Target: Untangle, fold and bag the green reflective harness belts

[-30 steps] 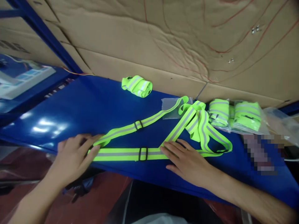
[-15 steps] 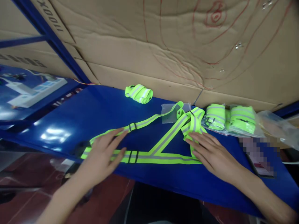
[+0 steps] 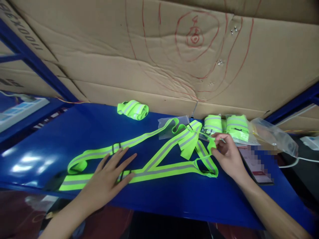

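A neon yellow-green reflective strap harness (image 3: 161, 170) with grey stripes and black sliders lies spread over the blue table. My left hand (image 3: 109, 177) rests flat across its lower band near a black slider, fingers spread. On the right, my right hand (image 3: 228, 152) pinches a loop of the strap between thumb and fingers, raised slightly off the table. The crossed, bunched part of the harness sits just left of that hand. Under the harness's far end lies a clear plastic bag (image 3: 163, 132).
A rolled reflective strap (image 3: 133, 109) sits at the back near the cardboard wall (image 3: 99, 89). Two bagged rolls, one of them a green bundle (image 3: 236, 127), stand at the back right beside a crumpled plastic bag (image 3: 274, 136). A phone (image 3: 256, 166) lies right of my right hand.
My right hand has closed on a strap loop and pulled it right, away from the bunched part. My left hand stays spread on the lower band. The view has shifted.
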`<state>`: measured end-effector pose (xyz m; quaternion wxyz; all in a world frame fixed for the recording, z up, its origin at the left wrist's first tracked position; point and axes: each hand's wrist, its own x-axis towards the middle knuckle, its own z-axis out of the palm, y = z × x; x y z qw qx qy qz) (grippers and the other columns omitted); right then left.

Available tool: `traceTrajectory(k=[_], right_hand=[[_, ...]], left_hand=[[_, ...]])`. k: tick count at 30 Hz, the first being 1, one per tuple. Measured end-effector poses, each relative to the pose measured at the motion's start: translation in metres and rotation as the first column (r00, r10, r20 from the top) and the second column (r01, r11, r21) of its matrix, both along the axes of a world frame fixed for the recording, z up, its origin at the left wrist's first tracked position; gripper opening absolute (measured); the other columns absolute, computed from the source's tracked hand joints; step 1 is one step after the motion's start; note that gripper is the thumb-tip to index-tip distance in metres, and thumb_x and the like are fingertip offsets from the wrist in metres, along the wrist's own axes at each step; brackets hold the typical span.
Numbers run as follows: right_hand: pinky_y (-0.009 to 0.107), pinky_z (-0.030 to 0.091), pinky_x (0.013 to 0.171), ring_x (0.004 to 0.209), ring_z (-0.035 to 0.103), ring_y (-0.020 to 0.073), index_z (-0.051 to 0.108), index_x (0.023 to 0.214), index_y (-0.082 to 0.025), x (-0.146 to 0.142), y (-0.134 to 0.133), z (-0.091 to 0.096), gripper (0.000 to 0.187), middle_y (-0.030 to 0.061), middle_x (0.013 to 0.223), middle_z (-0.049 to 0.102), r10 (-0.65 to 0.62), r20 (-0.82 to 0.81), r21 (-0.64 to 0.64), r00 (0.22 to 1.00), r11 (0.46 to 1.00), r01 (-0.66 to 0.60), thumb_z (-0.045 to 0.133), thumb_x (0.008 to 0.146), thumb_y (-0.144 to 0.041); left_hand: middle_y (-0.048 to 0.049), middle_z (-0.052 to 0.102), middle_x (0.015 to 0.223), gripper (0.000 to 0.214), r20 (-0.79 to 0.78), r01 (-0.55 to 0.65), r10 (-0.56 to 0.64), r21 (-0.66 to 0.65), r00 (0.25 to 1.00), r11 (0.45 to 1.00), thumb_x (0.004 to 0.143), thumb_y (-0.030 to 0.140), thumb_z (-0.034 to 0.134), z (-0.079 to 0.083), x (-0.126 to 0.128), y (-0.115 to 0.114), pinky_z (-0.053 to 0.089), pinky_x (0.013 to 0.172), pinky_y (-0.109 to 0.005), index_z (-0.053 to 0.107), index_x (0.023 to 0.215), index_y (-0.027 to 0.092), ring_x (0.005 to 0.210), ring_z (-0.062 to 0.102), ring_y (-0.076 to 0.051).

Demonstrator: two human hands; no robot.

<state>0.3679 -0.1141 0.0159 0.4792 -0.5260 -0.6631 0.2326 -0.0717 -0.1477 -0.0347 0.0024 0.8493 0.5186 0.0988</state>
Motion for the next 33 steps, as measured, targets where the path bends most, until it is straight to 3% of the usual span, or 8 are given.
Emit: traceTrajectory(k=[6,11,14,17,20,23,27,33], right_hand=[[0.036,0.058,0.085,0.095,0.066,0.0196,0.055,0.115,-0.028,0.0,-0.017,0.013,0.011,0.0085,0.121,0.063,0.195,0.17,0.0,0.966,0.98,-0.198,0.052,0.104,-0.027],[0.048,0.057,0.101,0.118,0.068,0.0273,0.056,0.133,-0.027,0.008,-0.011,0.0,0.027,0.011,0.129,0.068,0.085,0.46,-0.025,0.884,0.996,-0.083,0.052,0.107,-0.035],[0.056,0.05,0.112,0.138,0.058,0.032,0.053,0.142,-0.026,0.006,-0.005,-0.015,0.04,0.0139,0.145,0.061,0.09,0.553,-0.035,0.828,0.996,-0.085,0.054,0.106,-0.042],[0.055,0.049,0.114,0.142,0.054,0.0313,0.05,0.146,-0.024,-0.002,-0.002,-0.025,0.046,0.0149,0.149,0.059,0.089,0.554,-0.053,0.828,0.996,-0.072,0.054,0.106,-0.045],[0.056,0.051,0.109,0.138,0.058,0.0338,0.052,0.144,-0.021,-0.009,-0.001,-0.029,0.046,0.0157,0.146,0.062,0.079,0.575,-0.082,0.814,0.996,-0.039,0.057,0.104,-0.043],[0.056,0.052,0.104,0.132,0.061,0.0358,0.055,0.142,-0.021,-0.011,-0.002,-0.031,0.046,0.0164,0.142,0.063,0.094,0.617,-0.101,0.781,0.994,-0.04,0.061,0.101,-0.039],[0.052,0.053,0.103,0.13,0.061,0.0322,0.059,0.137,-0.021,-0.002,-0.004,-0.032,0.038,0.0155,0.141,0.062,0.105,0.631,-0.106,0.768,0.993,-0.048,0.057,0.1,-0.028],[0.055,0.054,0.101,0.134,0.057,0.0356,0.058,0.137,-0.022,0.014,-0.012,-0.029,0.047,0.0157,0.152,0.054,0.066,0.711,-0.096,0.7,0.995,0.003,0.055,0.09,-0.017]], left_hand=[[-0.007,0.035,0.171,0.056,0.016,0.009,-0.009,-0.013,1.0,1.0,0.103,0.041,0.046,0.004,-0.018,0.0,0.036,0.122,-0.066,0.042,0.159,0.039,0.155,0.042,-0.036],[-0.0122,0.061,0.15,0.038,0.12,-0.093,0.086,0.053,0.989,0.994,0.096,0.034,0.048,0.01,-0.027,0.002,0.044,0.114,-0.065,0.065,0.129,0.028,0.135,0.06,-0.039],[-0.011,0.065,0.142,0.032,0.248,-0.09,0.066,0.088,0.967,0.992,0.096,0.027,0.046,0.022,0.006,0.003,0.05,0.106,-0.061,0.064,0.122,0.028,0.129,0.063,-0.037],[-0.0105,0.069,0.134,0.028,0.377,-0.035,0.002,0.08,0.926,0.996,0.102,0.029,0.044,0.04,0.069,0.015,0.054,0.102,-0.05,0.059,0.126,0.026,0.122,0.067,-0.031],[-0.0116,0.067,0.133,0.04,0.424,-0.017,0.004,0.026,0.906,1.0,0.104,0.044,0.051,0.057,0.131,0.046,0.055,0.102,-0.044,0.051,0.138,0.025,0.123,0.066,-0.029],[-0.0143,0.061,0.137,0.052,0.382,0.061,-0.047,-0.024,0.923,0.998,0.097,0.047,0.062,0.059,0.166,0.086,0.052,0.109,-0.053,0.052,0.142,0.022,0.13,0.06,-0.034],[-0.0123,0.062,0.133,0.038,0.361,0.12,-0.112,0.0,0.926,0.993,0.086,0.022,0.066,0.036,0.168,0.121,0.045,0.116,-0.054,0.066,0.124,0.022,0.131,0.058,-0.033],[-0.0135,0.063,0.126,0.036,0.389,-0.023,0.005,0.04,0.921,0.999,0.087,0.009,0.05,0.018,0.147,0.126,0.052,0.105,-0.05,0.063,0.12,0.018,0.123,0.06,-0.032]])
